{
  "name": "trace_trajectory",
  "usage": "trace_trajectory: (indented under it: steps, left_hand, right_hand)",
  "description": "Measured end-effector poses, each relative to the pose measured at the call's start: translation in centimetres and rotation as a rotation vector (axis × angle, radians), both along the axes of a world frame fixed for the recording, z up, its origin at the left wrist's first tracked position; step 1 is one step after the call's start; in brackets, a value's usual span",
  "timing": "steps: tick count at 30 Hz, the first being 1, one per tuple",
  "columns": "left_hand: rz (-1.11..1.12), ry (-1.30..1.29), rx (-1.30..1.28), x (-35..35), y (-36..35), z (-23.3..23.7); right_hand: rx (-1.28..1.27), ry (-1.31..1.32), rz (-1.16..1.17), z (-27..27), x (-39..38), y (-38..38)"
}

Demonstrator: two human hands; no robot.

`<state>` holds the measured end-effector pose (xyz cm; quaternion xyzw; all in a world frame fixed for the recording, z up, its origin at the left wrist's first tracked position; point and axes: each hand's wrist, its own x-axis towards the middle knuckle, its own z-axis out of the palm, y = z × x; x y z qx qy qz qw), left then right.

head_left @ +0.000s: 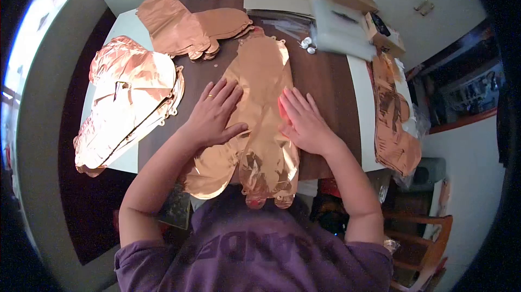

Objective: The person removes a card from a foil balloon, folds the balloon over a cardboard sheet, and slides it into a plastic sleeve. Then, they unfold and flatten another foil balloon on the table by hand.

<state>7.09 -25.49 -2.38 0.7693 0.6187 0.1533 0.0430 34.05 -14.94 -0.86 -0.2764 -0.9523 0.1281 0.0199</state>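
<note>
A deflated copper-coloured foil balloon (pixel 265 80) lies flat on the brown table in front of me, its lower end hanging over the near edge. Small tabs stick out along its rim. My left hand (pixel 215 112) rests palm down on its left side, fingers spread and a ring on one of them. On the right edge of the foil lies my right hand (pixel 307 120), flat with fingers stretched out. Neither hand grips anything. A reddish glow shows beside the right fingers.
Foil balloons are piled at the left (pixel 130 97), with another stack (pixel 187 26) at the back left. Clear plastic sleeves (pixel 342 29), small white items (pixel 307 45) and an open cardboard box (pixel 386 34) stand behind. More copper foil (pixel 393 124) is at the right, near a wooden chair (pixel 423 243).
</note>
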Motion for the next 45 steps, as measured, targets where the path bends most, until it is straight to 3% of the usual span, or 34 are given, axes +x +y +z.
trace_trajectory:
  steps: [8,11,14,17,18,21,33,36,39,42,43,45]
  left_hand:
    - [0.016,0.043,-0.009,0.2,0.0,0.2]
    - [0.061,0.194,0.156,2.2,0.6,2.8]
    - [-0.231,-0.071,0.215,5.5,3.8,3.4]
    - [-0.328,-0.126,0.213,7.5,8.0,0.9]
    - [-0.293,-0.122,0.181,7.3,9.3,-0.1]
    - [-0.221,-0.164,0.129,6.5,12.7,-1.7]
    - [-0.254,-0.314,0.283,5.5,13.2,-2.3]
    - [-0.246,-0.324,0.199,5.5,13.4,-1.4]
    - [-0.088,-0.729,-0.083,5.2,12.7,0.4]
    - [-0.027,-0.836,0.217,3.8,9.8,1.8]
    - [0.001,-0.665,0.373,3.2,8.0,2.5]
    - [0.103,-0.565,0.411,2.2,2.3,3.9]
  right_hand:
    - [0.064,-0.029,0.031,-0.5,0.0,-0.4]
    - [0.087,-0.039,0.039,-0.8,0.1,-0.2]
    - [0.104,-0.086,0.048,-0.7,0.0,-0.5]
    - [0.043,-0.24,0.025,0.9,-1.0,-0.7]
    - [0.008,-0.308,0.01,1.4,-1.2,-0.6]
    - [0.116,-0.118,0.059,-0.5,-0.4,-0.4]
    - [0.031,-0.067,0.104,0.3,2.5,-5.1]
    - [0.027,-0.057,0.1,0.4,2.6,-5.4]
    - [0.045,-0.039,0.111,0.5,2.7,-5.4]
    - [-0.084,0.08,0.111,1.5,2.6,-4.5]
    - [-0.153,0.132,0.104,1.7,2.7,-3.9]
    - [-0.117,0.278,0.093,1.5,2.8,-2.3]
